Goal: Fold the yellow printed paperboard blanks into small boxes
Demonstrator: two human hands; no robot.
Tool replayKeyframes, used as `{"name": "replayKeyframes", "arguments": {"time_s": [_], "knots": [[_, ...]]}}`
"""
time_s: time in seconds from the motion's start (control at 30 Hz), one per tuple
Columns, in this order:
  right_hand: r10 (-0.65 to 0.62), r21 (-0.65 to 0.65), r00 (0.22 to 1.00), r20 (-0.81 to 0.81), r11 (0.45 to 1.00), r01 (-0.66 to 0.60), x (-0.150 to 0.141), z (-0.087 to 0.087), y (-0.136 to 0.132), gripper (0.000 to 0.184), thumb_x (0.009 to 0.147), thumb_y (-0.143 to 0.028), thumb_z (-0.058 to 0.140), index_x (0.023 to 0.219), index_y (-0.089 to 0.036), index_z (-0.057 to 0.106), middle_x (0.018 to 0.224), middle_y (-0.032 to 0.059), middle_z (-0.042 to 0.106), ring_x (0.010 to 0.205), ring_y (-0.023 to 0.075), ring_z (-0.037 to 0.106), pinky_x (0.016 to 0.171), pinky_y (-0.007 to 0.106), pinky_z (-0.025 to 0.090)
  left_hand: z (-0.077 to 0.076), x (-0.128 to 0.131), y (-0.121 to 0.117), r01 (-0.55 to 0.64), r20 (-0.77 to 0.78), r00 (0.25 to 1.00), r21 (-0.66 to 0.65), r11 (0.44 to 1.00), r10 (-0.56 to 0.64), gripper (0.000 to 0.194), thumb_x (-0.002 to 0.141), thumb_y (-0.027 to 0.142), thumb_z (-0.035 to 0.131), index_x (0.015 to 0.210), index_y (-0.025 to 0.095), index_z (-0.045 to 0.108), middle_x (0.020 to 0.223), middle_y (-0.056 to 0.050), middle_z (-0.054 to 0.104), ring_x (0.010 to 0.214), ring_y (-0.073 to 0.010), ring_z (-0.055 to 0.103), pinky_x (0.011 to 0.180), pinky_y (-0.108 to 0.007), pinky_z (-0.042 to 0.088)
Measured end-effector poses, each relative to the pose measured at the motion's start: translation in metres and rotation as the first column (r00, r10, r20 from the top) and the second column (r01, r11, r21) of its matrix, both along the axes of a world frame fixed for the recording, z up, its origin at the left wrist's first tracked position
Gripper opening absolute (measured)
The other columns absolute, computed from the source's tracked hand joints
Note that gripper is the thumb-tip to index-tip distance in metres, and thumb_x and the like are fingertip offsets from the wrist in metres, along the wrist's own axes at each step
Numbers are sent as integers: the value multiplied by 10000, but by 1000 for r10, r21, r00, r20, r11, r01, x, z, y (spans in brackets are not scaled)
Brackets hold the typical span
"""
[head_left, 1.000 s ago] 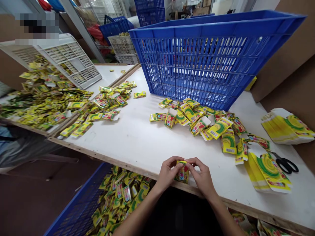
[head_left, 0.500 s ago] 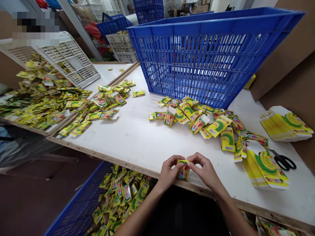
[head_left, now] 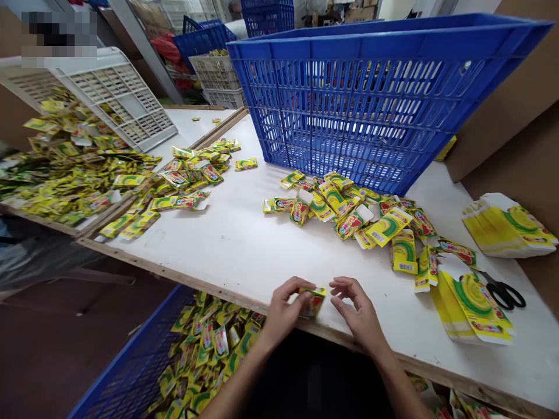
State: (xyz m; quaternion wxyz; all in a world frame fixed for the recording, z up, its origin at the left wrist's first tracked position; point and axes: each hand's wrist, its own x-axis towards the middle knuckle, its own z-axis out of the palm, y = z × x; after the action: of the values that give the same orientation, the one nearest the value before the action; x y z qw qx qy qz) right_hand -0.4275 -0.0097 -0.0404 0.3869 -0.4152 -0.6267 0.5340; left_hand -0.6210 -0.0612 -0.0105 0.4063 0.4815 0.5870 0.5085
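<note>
At the table's front edge my left hand grips a small yellow and green printed carton between thumb and fingers. Just right of it, my right hand is apart from the carton, its fingers curved and spread with nothing between them. Beyond the hands lies a loose heap of similar small cartons, some with white flaps standing up. To the right is a stack of flat cartons, with black-handled scissors beside it.
A large blue crate stands behind the heap. More flat cartons lie at far right. On the left, small packets spill from a tipped white crate. Below the table edge, a blue bin holds many filled cartons.
My right hand has let go of the carton and opened. My left hand has moved slightly left with the carton, which has turned a little.
</note>
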Motion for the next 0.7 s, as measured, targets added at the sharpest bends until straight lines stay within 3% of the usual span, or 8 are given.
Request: {"name": "replayKeyframes", "arguments": {"time_s": [0.1,0.17,0.23,0.3,0.4,0.5,0.6,0.7], "knots": [[-64,-52,997,34,996,65,3,-4,4,255,876,-397,579,1044,-208,613,1038,85,679,946,231,617,844,371,470,32,-67,-32,6,-250,967,-149,989,-43,225,853,387,577,846,213,720,837,-56,717,810,-233,658,784,-332,514],[-77,-79,995,71,993,82,3,-7,10,253,873,-423,579,989,-203,629,1001,82,688,941,240,615,849,377,458,50,-114,-52,-89,-435,900,-256,963,-32,241,813,427,616,934,246,719,902,-53,729,838,-258,668,784,-356,526],[-70,-92,995,77,993,77,-1,-11,16,269,864,-440,585,977,-201,635,968,77,692,914,240,617,830,369,460,60,-149,-57,-178,-566,824,-201,963,34,323,780,443,650,1053,275,689,1085,-57,703,1045,-290,628,927,-402,489],[-47,-93,997,65,994,53,-7,-13,21,277,863,-447,581,979,-203,640,939,70,693,888,233,619,803,349,470,60,-168,-38,-164,-592,804,-121,979,61,389,820,448,603,1171,281,624,1243,-62,630,1202,-279,548,1024,-420,435],[-8,-69,999,52,998,11,-18,-16,22,275,870,-453,567,959,-207,654,883,55,689,837,216,622,757,311,484,45,-176,38,-68,-581,813,-19,998,44,451,882,450,518,1289,254,524,1381,-86,515,1302,-244,464,1064,-409,406],[-17,-41,998,54,999,19,-25,-22,18,297,869,-480,553,898,-208,670,795,42,677,762,200,625,699,277,490,27,-177,147,-14,-643,766,-4,1000,9,498,892,479,480,1323,231,500,1435,-113,451,1321,-256,441,1064,-426,399],[-85,-12,995,49,996,86,-31,-37,15,368,862,-540,522,829,-205,671,734,41,668,688,188,623,630,252,484,15,-179,251,-10,-669,743,29,1000,27,545,859,474,537,1340,219,499,1498,-122,371,1388,-286,336,1137,-459,274],[-128,12,987,97,992,128,-37,-51,18,430,857,-594,488,785,-208,663,668,31,642,582,166,593,560,236,466,1,-175,317,14,-680,733,6,1000,-7,541,838,462,570,1331,244,513,1512,-106,371,1412,-326,282,1142,-542,196]]}}
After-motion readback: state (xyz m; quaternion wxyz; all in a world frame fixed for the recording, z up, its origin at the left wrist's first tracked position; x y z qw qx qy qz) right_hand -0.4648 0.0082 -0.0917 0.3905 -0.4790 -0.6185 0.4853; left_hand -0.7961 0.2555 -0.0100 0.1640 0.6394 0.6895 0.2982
